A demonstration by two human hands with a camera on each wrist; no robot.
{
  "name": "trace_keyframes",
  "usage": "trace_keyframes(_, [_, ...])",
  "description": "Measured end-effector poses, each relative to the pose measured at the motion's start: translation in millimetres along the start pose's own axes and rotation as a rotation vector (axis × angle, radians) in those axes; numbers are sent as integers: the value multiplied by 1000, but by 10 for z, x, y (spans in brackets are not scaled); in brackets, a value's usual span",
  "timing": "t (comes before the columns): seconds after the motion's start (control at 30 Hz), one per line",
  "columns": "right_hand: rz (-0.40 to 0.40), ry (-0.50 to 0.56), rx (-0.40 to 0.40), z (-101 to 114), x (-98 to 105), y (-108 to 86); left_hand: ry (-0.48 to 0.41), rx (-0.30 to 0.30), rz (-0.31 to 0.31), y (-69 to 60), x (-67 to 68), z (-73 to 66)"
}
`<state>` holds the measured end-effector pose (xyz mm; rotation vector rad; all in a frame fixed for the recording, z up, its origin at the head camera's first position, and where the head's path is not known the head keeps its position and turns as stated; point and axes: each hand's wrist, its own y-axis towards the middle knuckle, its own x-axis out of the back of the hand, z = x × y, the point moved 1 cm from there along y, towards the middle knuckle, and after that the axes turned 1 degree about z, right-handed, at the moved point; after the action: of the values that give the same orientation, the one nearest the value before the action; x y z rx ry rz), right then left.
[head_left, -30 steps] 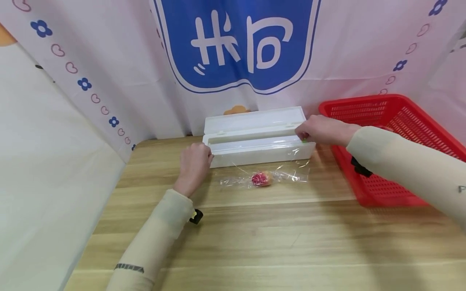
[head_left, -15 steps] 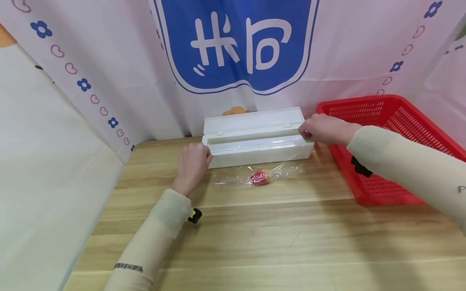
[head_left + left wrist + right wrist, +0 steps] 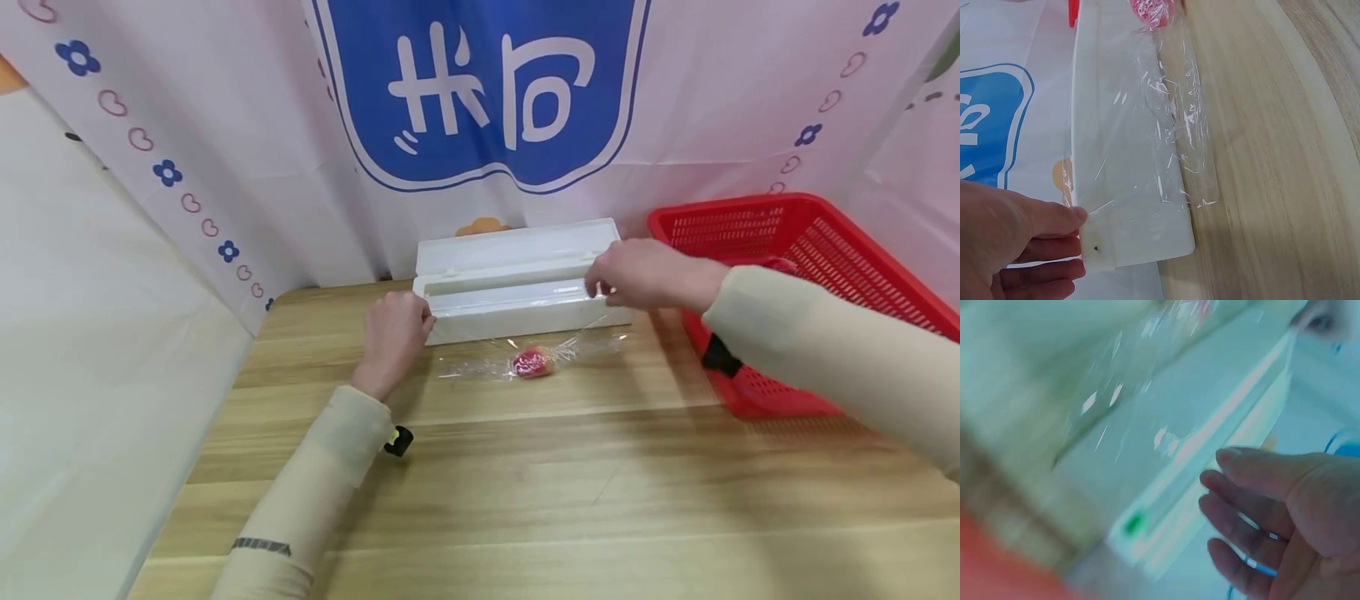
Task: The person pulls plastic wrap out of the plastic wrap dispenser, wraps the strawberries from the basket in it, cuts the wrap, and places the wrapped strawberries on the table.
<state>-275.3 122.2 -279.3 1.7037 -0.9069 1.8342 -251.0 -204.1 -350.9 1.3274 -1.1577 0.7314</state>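
Note:
A white cling film dispenser (image 3: 525, 319) lies at the back of the table with its lid raised. Clear cling film (image 3: 1129, 144) runs over its front and onto the table around a small red-and-yellow fruit (image 3: 532, 362). At the dispenser's left end, my left hand (image 3: 396, 333) pinches the film's edge between thumb and finger. Over the right end hovers my right hand (image 3: 641, 273), its fingers loosely bent and apart, nothing between them in the right wrist view. A green slider (image 3: 1134, 524) sits at that end, blurred.
A red plastic basket (image 3: 738, 400) stands at the right, partly behind my right forearm. Its contents are mostly hidden. A printed white curtain (image 3: 262, 150) hangs right behind the dispenser. The wooden table (image 3: 525, 508) stretches toward me.
My right hand has left the green slider at the dispenser's right end, shifted slightly left and loosened its fingers. My left hand stays at the left end.

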Motion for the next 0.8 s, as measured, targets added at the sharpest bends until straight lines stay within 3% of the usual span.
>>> trace_keyframes(0.13, [-100, 54, 47, 410, -95, 35, 2, 4, 1, 7, 21, 21])
trace_keyframes(0.37, [-189, 207, -38, 927, -380, 117, 10, 2, -7, 8, 23, 35])
trace_keyframes(0.6, [-341, 180, -46, 992, -779, 190, 1, -3, -5, -13, 11, 43])
trace_keyframes(0.8, [-312, 167, -67, 954, -947, 232, -5, -11, -19, -13, 6, 51])
